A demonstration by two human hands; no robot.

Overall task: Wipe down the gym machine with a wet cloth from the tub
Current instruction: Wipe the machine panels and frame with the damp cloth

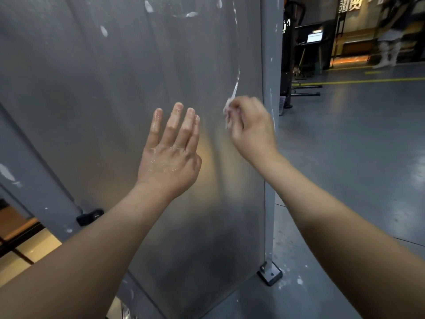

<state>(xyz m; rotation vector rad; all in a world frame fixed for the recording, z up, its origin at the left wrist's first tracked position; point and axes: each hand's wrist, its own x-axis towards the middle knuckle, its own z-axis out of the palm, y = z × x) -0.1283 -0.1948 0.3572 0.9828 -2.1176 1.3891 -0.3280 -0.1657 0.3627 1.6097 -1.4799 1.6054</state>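
1. the left hand (170,155) is held flat before the grey panel (115,77) of the gym machine. its fingers are straight and slightly spread, beaded with water, and nothing is grasped. whether the palm touches the panel cannot be told.
2. the right hand (250,127) is clenched round a small white wad, taken to be the wet cloth (228,111). the wad is blurred and is pressed to the panel just right of the left fingertips.
3. a thin white streak (235,88) runs up the panel from the right hand's knuckles. more white smears (104,31) are seen well above the left fingertips.
4. the step in hand is judged to be wiping that streak. the wad is best opened out so more cloth lies flat, and the strokes are best led upward along the streak.
5. the upright post (271,65) just right of the right hand is also flecked with white and is best wiped too.
6. the tub is not in view. a rinse there is probably needed before the higher smears are reached.
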